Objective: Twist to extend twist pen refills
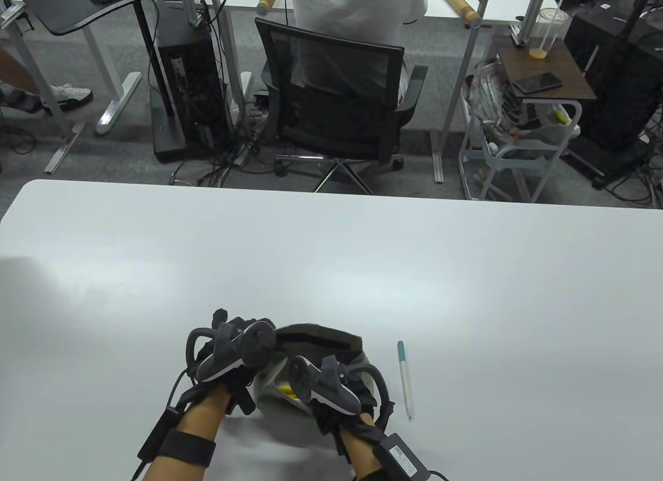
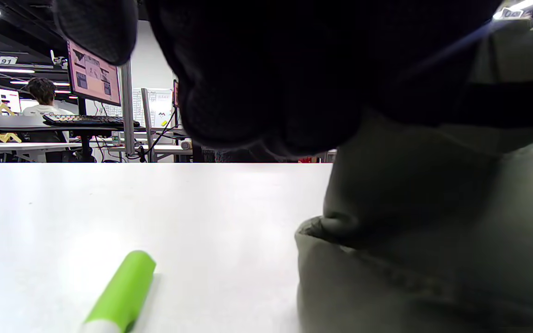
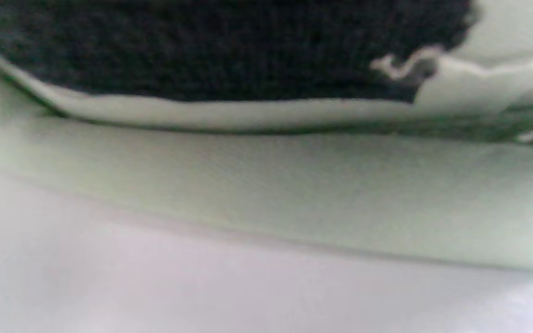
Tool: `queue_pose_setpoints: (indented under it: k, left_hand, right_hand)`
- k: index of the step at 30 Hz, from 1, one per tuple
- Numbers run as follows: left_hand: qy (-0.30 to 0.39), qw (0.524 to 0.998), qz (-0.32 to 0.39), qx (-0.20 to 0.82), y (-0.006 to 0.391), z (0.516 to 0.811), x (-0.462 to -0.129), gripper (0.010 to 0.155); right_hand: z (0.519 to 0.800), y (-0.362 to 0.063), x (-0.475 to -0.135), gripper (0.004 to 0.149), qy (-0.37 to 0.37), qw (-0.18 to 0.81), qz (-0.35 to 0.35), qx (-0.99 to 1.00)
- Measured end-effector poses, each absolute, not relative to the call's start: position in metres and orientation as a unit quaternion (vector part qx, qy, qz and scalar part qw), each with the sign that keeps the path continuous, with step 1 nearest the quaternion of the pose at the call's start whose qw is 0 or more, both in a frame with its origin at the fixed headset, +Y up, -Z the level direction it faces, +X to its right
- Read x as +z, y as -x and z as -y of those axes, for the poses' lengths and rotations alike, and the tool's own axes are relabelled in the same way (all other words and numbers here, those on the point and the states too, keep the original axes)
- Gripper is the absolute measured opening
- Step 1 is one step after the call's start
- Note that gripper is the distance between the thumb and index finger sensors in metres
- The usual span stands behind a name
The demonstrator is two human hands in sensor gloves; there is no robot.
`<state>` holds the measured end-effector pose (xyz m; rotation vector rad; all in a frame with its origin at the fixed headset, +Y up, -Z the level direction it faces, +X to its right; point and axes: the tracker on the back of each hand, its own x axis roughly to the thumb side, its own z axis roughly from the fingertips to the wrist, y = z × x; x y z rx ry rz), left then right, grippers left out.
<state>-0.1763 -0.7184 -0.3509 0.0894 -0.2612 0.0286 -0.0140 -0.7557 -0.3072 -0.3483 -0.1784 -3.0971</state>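
Down near the table's [image 1: 331, 253] front edge, both hands work at a grey-green pouch [image 1: 321, 341]; the left hand [image 1: 230, 349] rests on the pouch's left side with its fingers curled over the cloth, as the left wrist view shows the dark glove pressed against the fabric; whether those fingers pinch the cloth or merely lie on it cannot be told; the right hand [image 1: 323, 385] sits at the pouch's mouth, its fingers hidden inside or behind the fabric, so its grip cannot be told either; something yellow [image 1: 286, 389] shows in the opening between the hands; a pen [image 1: 405, 380] with a teal cap and white barrel lies flat on the table just right of the pouch, untouched, tip toward the front edge; in the left wrist view a green pen [image 2: 120, 293] lies on the table beside the pouch, also untouched.
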Motion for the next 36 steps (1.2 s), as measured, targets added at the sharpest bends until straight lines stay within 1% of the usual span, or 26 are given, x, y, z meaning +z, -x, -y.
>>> queue_pose_setpoints:
  k: [4, 6, 10, 13, 16, 19, 20, 21, 23, 25, 26, 28, 30, 32, 33, 36]
  left_hand:
    - [-0.042, 0.99, 0.13, 0.018, 0.177, 0.719, -0.351, 0.045]
    - [-0.042, 0.99, 0.13, 0.018, 0.177, 0.719, -0.351, 0.045]
    - [-0.043, 0.99, 0.13, 0.02, 0.177, 0.719, -0.352, 0.045]
    - [-0.04, 0.99, 0.13, 0.024, 0.178, 0.719, -0.351, 0.045]
    - [-0.04, 0.99, 0.129, 0.027, 0.178, 0.719, -0.351, 0.045]
    - [-0.036, 0.991, 0.13, 0.025, 0.178, 0.718, -0.351, 0.046]
    - [-0.031, 0.991, 0.13, 0.025, 0.179, 0.714, -0.35, 0.048]
    - [-0.021, 0.991, 0.133, 0.026, 0.18, 0.708, -0.349, 0.051]
    - [-0.025, 0.991, 0.126, 0.034, 0.183, 0.69, -0.342, 0.057]
    - [-0.068, 0.987, 0.127, 0.067, 0.186, 0.659, -0.331, 0.058]
    - [-0.081, 0.985, 0.129, 0.08, 0.186, 0.648, -0.327, 0.058]
    - [-0.113, 0.973, 0.147, 0.136, 0.181, 0.615, -0.316, 0.058]
    - [-0.117, 0.959, 0.176, 0.189, 0.171, 0.593, -0.307, 0.058]
    - [-0.109, 0.95, 0.195, 0.22, 0.159, 0.578, -0.299, 0.059]
    - [-0.094, 0.952, 0.195, 0.214, 0.151, 0.573, -0.296, 0.061]
    - [-0.076, 0.967, 0.188, 0.154, 0.133, 0.567, -0.292, 0.064]
  right_hand:
    - [0.755, 0.008, -0.307, 0.044, 0.101, -0.01, 0.023, -0.995]
    - [0.754, 0.008, -0.305, 0.043, 0.105, -0.006, 0.022, -0.994]
    - [0.745, 0.007, -0.301, 0.043, 0.096, 0.0, -0.003, -0.995]
    - [0.733, 0.001, -0.297, 0.044, 0.091, -0.028, -0.032, -0.995]
    - [0.717, -0.008, -0.29, 0.044, 0.086, -0.061, -0.076, -0.992]
    - [0.695, -0.021, -0.281, 0.045, 0.069, -0.144, -0.147, -0.976]
    - [0.69, -0.025, -0.278, 0.045, 0.063, -0.172, -0.159, -0.97]
    - [0.684, -0.031, -0.275, 0.045, 0.054, -0.207, -0.171, -0.962]
    - [0.676, -0.042, -0.271, 0.045, 0.039, -0.26, -0.182, -0.947]
    - [0.673, -0.048, -0.268, 0.045, 0.034, -0.289, -0.191, -0.938]
    - [0.672, -0.05, -0.268, 0.046, 0.032, -0.294, -0.196, -0.935]
    - [0.673, -0.051, -0.267, 0.046, 0.033, -0.305, -0.209, -0.929]
    - [0.675, -0.05, -0.267, 0.046, 0.035, -0.317, -0.206, -0.925]
    - [0.675, -0.05, -0.266, 0.046, 0.037, -0.326, -0.207, -0.921]
    - [0.674, -0.049, -0.266, 0.046, 0.04, -0.329, -0.208, -0.92]
    - [0.672, -0.048, -0.263, 0.046, 0.045, -0.329, -0.212, -0.919]
